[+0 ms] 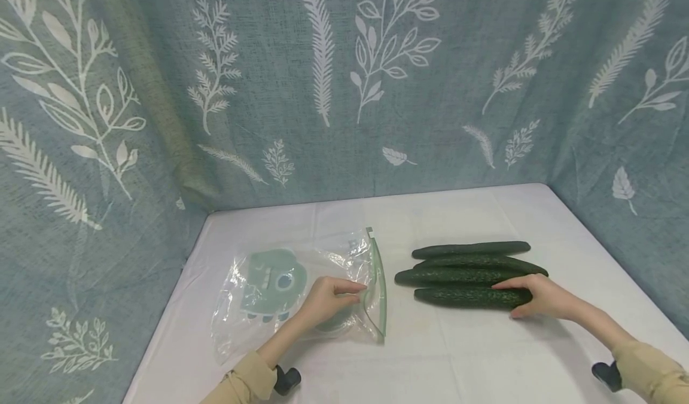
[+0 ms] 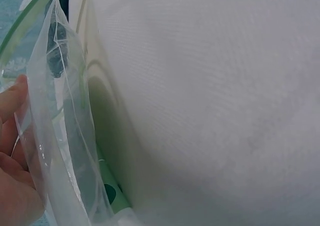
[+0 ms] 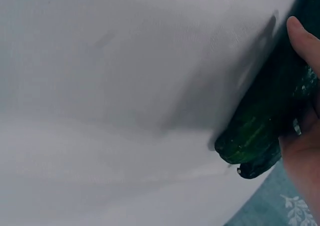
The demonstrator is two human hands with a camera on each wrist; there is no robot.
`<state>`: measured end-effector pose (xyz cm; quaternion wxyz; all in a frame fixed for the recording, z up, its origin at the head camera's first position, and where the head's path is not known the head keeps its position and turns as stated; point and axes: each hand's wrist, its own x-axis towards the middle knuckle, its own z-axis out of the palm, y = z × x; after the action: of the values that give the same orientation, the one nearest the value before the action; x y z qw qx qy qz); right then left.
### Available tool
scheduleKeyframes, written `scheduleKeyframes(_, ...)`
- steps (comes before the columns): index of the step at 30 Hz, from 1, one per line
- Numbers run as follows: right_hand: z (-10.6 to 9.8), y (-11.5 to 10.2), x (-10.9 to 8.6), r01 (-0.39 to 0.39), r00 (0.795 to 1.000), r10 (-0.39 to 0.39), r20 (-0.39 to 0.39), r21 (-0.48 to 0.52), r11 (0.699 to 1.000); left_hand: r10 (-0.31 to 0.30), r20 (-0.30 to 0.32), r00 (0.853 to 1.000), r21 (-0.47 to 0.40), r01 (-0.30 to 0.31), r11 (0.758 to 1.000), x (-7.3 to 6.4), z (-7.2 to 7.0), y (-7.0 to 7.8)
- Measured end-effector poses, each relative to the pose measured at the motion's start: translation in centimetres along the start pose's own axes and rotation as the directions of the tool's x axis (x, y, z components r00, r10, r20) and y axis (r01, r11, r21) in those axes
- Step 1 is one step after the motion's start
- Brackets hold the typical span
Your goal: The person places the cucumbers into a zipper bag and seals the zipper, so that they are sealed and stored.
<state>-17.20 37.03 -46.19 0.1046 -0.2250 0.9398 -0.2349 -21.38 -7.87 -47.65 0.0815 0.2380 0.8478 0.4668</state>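
A clear zip bag [image 1: 336,254] with a green cartoon print lies on the white table, its green zip edge [image 1: 381,290] facing right. My left hand [image 1: 325,299] pinches the bag's film near that edge; in the left wrist view the film [image 2: 45,121] bulges upward beside the fingers. Several dark green cucumbers lie side by side to the right. My right hand [image 1: 546,296] grips the right end of the nearest cucumber [image 1: 463,297], thumb on the near side and fingers over the top. In the right wrist view the thumb lies along the cucumber [image 3: 260,116].
Behind the nearest cucumber lie the others, the farthest cucumber [image 1: 468,249] near the back. The white table [image 1: 430,356] extends in front. A blue-green curtain [image 1: 323,152] with white leaf patterns surrounds the table's back and sides.
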Motion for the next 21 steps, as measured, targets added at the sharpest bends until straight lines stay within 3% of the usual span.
scheduleKeyframes(8, 0.36, 0.48, 0.05, -0.001, 0.999, 0.001, -0.038, 0.011, 1.000, -0.004, 0.011, 1.000, -0.004, 0.004, 1.000, 0.02, 0.06, -0.23)
scheduleKeyframes(14, 0.13, 0.74, 0.34, -0.005, 1.000, 0.006, -0.009, 0.061, 0.998, 0.002, 0.009, 1.000, 0.002, -0.002, 1.000, 0.06, -0.06, -0.30)
scheduleKeyframes(21, -0.25, 0.72, 0.44, -0.067, 0.997, 0.062, 0.038, 0.145, 0.987, -0.009, 0.009, 1.000, 0.006, 0.009, 1.000, -0.01, -0.02, -0.14)
